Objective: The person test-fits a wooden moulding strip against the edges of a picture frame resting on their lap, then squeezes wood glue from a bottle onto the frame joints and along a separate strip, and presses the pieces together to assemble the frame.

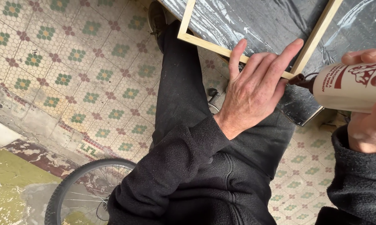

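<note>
While seated over patterned tile floor, working at bench covered in black plastic sheeting, toward 12 to 1 o'clock. Pale wooden frame lying flat on the sheeting, one corner joint near centre right, rails running off toward 11 and 1 o'clock.

Left hand laid over that corner, palm down, fingers spread and extended, tips pressing on the rails; nothing gripped, only bearing down flat. Thumb out toward 11 o'clock, touching the lower rail.

Right hand at 3 o'clock edge, closed around white glue bottle with red print, thumb on top, remaining fingers wrapped underneath. Bottle held near horizontal, dark brown nozzle pointing toward 9 o'clock, tip just beside the frame corner and close to the left fingertips; contact with wood cannot be told.

Black sleeves and black trousers filling the middle. Shoe at 12 o'clock beside the bench edge. Bicycle wheel at 7 o'clock, tyre and spokes partly in view, beside a worn green and red painted floor patch.
</note>
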